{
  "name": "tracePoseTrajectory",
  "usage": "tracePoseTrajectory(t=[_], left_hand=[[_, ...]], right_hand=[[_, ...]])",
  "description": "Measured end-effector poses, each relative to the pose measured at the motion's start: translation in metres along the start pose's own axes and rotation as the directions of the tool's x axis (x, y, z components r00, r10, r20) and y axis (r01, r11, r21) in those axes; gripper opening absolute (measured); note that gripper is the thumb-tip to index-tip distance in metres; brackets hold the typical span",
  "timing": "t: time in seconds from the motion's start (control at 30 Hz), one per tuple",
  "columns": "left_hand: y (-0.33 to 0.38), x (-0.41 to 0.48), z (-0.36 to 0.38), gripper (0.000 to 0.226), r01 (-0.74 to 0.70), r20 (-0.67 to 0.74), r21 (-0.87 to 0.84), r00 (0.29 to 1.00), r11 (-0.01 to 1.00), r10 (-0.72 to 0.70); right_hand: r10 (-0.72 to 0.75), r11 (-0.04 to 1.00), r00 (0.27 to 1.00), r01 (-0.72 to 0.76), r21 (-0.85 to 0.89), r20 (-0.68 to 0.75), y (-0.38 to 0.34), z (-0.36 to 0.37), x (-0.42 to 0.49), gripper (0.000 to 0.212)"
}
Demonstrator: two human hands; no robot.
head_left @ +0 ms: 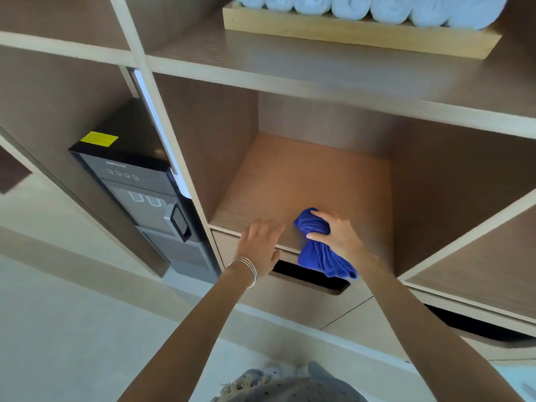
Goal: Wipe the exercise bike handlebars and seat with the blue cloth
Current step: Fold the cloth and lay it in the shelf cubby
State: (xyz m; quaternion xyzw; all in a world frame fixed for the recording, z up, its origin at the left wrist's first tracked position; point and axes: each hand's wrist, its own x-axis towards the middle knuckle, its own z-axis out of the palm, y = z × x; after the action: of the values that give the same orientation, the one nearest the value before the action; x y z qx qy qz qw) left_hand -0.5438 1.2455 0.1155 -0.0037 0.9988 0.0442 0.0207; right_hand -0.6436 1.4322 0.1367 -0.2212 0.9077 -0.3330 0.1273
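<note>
Right hand [339,233], fingers curled round the bunched blue cloth [317,250], at the front edge of the open shelf [304,175]. The cloth's tail hangs over that edge, covering part of a dark slot [307,275]. Left hand [259,245], fingers straight, over the same edge; contact unclear. Above the shelf, rolled towels [377,7], cut off by the frame.

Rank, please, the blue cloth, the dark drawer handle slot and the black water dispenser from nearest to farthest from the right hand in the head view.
1. The blue cloth, gripped in the right hand.
2. The dark drawer handle slot, just below it.
3. The black water dispenser, in the left compartment.
</note>
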Motion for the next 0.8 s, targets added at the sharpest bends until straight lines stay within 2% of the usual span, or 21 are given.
tracePoseTrajectory(t=[0.1, 0.23, 0.3, 0.47, 0.53, 0.6, 0.63, 0.7, 0.73, 0.8], left_hand=[[0.005, 0.002, 0.005, 0.058, 0.003, -0.003, -0.028, 1.0, 1.0, -0.003], [0.016, 0.005, 0.012, 0.055, -0.028, -0.003, -0.07, 1.0, 0.997, 0.028], [0.022, 0.008, 0.014, 0.055, -0.044, 0.0, -0.098, 0.999, 0.994, 0.044], [0.032, 0.021, 0.012, 0.054, -0.05, -0.033, -0.106, 0.998, 0.993, 0.047], [0.035, 0.027, 0.01, 0.054, -0.062, -0.049, -0.102, 0.997, 0.993, 0.057], [0.041, 0.034, 0.008, 0.053, -0.094, -0.064, -0.112, 0.994, 0.989, 0.087], [0.045, 0.038, 0.008, 0.052, -0.119, -0.066, -0.111, 0.992, 0.987, 0.112], [0.055, 0.045, 0.009, 0.051, -0.165, -0.056, -0.103, 0.986, 0.981, 0.16], [0.06, 0.048, 0.01, 0.051, -0.18, -0.046, -0.11, 0.983, 0.978, 0.176], [0.069, 0.054, 0.012, 0.052, -0.189, -0.023, -0.136, 0.982, 0.973, 0.187]], right_hand=[[-0.04, 0.999, 0.997, 0.038, -0.025, -0.07, 0.014, -0.004, -0.009, 0.053], [-0.006, 1.0, 0.979, 0.005, -0.01, -0.202, 0.028, -0.013, -0.011, 0.03], [0.036, 0.999, 0.969, -0.044, -0.03, -0.243, 0.032, -0.022, -0.007, 0.028], [0.251, 0.965, 0.919, -0.261, 0.008, -0.303, 0.042, -0.042, -0.005, 0.037], [0.22, 0.959, 0.906, -0.269, -0.091, -0.361, 0.039, -0.047, -0.01, 0.044], [0.055, 0.972, 0.898, -0.148, -0.182, -0.437, 0.034, -0.049, -0.018, 0.043], [-0.04, 0.971, 0.898, -0.068, -0.228, -0.439, 0.032, -0.047, -0.023, 0.041], [-0.151, 0.95, 0.928, 0.04, -0.309, -0.341, 0.034, -0.04, -0.03, 0.035], [-0.145, 0.942, 0.954, 0.051, -0.333, -0.264, 0.037, -0.037, -0.033, 0.034], [-0.035, 0.936, 0.99, -0.014, -0.351, -0.135, 0.045, -0.033, -0.036, 0.036]])
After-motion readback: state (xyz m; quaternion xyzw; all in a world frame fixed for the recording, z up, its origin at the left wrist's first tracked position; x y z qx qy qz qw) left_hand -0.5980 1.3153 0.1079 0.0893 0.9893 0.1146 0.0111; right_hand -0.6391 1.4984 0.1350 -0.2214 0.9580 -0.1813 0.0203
